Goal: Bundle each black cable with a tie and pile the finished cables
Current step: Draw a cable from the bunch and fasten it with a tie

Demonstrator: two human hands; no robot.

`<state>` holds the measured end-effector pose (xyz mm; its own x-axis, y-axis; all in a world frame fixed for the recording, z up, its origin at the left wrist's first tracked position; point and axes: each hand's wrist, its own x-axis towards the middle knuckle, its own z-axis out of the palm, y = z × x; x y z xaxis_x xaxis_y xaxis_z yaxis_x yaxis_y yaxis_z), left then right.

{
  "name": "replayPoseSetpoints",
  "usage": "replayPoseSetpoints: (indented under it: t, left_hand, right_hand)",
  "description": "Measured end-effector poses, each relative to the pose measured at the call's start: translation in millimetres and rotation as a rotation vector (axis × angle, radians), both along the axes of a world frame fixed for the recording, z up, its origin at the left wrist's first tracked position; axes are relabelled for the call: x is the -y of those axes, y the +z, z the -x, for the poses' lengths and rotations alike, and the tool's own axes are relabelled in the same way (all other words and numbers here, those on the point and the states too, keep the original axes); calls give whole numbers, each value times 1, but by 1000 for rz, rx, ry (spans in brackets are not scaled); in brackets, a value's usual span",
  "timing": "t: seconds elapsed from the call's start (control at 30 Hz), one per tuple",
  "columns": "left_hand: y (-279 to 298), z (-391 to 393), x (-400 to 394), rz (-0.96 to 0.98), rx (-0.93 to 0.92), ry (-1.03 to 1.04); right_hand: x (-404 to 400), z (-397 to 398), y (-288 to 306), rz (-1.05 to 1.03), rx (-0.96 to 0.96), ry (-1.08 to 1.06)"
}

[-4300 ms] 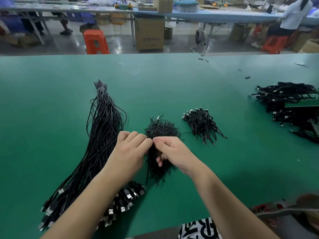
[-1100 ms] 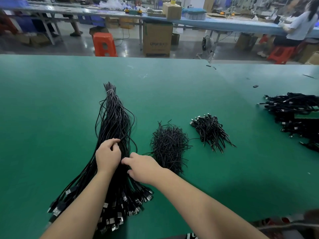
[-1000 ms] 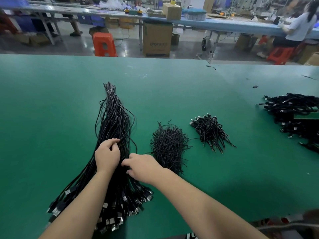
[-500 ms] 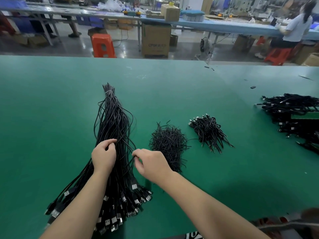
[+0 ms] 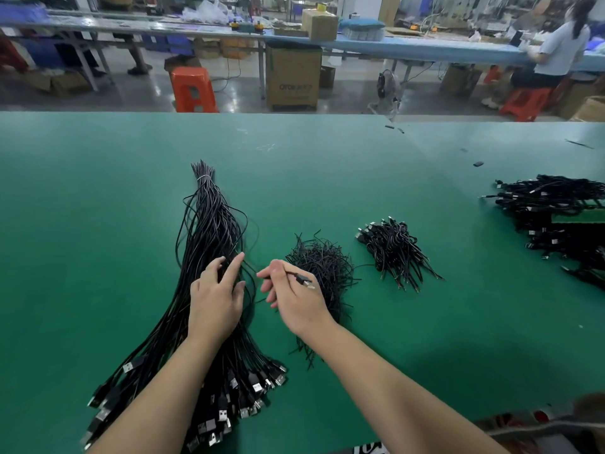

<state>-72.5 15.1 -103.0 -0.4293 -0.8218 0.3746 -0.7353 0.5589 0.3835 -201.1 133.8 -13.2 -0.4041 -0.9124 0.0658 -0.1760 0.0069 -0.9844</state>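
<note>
Left hand [image 5: 216,299]: fingers spread, resting on loose cables [image 5: 209,244].
Right hand [image 5: 294,296]: pinches one cable [image 5: 302,279].
Heaps: one tie pile [image 5: 322,263], one bundled pile [image 5: 394,250].

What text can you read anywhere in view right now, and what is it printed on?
"OTOR": printed on the cardboard box on the floor beyond the green table; the characters after it are too blurred to read.
Black-and-white printed item at the bottom edge: cut off, unreadable.
Nothing readable on the cables or other boxes.
</note>
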Motion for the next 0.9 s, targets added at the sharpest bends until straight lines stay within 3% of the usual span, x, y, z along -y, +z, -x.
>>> replayPoseSetpoints:
  t: [0.1,0.23,0.43,0.53,0.77,0.9]
  left_hand:
    - [0,1,1,-43,61,49]
    - [0,1,1,-59,105,71]
    - [0,1,2,-90,12,61]
    - [4,2,2,-138,-53,75]
    - [38,21,-6,-83,20,-67]
    - [65,39,-14,-178,-101,-190]
  right_hand:
    - [-5,11,16,21,-65,-9]
    - [-17,19,47,70,4,58]
    - [-31,29,78,168,249,187]
    - [-30,38,89,152,248,133]
    - [-30,55,98,113,427,117]
    - [-31,64,105,170,507,106]
